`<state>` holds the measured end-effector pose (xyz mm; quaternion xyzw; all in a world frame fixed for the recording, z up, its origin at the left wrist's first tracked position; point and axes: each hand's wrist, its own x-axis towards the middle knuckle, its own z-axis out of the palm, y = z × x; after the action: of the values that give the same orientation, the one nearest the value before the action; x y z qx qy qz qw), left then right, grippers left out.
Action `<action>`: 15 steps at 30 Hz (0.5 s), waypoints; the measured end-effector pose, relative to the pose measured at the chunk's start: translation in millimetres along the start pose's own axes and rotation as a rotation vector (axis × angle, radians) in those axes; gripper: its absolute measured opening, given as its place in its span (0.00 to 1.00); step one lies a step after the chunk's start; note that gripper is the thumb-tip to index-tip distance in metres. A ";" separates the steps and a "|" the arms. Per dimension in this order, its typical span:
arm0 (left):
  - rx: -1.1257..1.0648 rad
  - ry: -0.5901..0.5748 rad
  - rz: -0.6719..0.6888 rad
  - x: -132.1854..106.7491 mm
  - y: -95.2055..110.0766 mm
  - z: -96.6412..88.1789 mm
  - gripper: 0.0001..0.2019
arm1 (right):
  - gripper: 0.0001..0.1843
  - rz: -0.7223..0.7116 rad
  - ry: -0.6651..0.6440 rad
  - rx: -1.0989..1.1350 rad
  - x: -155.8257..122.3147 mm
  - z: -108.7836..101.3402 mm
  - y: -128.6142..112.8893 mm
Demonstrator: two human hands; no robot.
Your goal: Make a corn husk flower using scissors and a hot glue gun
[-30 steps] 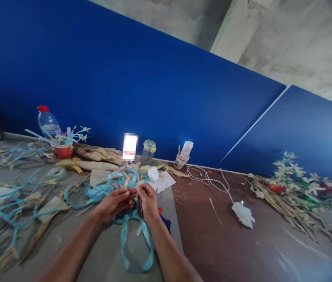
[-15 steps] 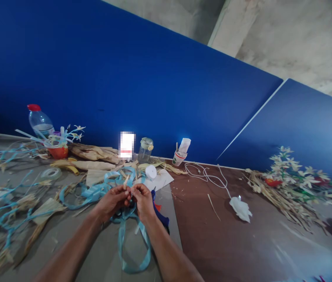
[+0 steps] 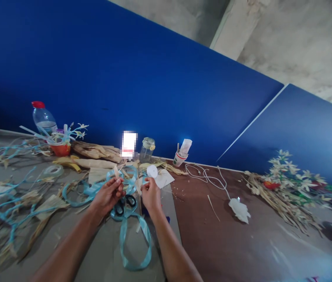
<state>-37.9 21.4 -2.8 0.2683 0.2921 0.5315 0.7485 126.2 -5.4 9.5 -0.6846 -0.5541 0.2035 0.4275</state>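
Note:
My left hand (image 3: 109,196) pinches a pale, pointed piece of dried husk (image 3: 116,171) that stands up from its fingertips. A short gap to the right, my right hand (image 3: 150,192) is closed at the fingertips; what they hold, if anything, is too small to make out. Below and between the hands lie black-handled scissors (image 3: 130,201) on light blue ribbon (image 3: 121,244), which loops towards me. A dark blue object (image 3: 167,219) is mostly hidden beneath my right forearm. Just beyond my right hand sits a white roll (image 3: 152,171) on white paper (image 3: 166,180).
Blue-wrapped stems (image 3: 11,231) with dried husks spread across the left. Behind stand a red-capped bottle (image 3: 44,117), a red tub (image 3: 60,149), a clear jar (image 3: 147,150) and a paper cup (image 3: 180,158). White cable (image 3: 205,174) and white flowers (image 3: 283,166) lie to the right.
My hands have moved apart, the right one shifting right and the left slightly left with the husk piece. The scissors' handles now show between them. The view has shifted slightly.

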 end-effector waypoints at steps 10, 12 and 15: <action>-0.074 0.002 0.104 2.1 8.2 -4.4 0.05 | 0.14 -0.071 -0.220 -0.623 9.0 0.0 -12.8; -0.085 0.017 0.105 2.7 8.6 -5.1 0.05 | 0.13 -0.125 -0.202 -0.604 15.4 2.5 -17.3; -0.122 0.012 0.128 3.3 10.3 -6.3 0.07 | 0.13 -0.212 -0.224 -0.564 27.5 11.6 -26.1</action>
<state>-48.2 28.0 -0.3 0.2370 0.2461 0.5966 0.7262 110.5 25.0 29.7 -0.6880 -0.7005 0.0705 0.1762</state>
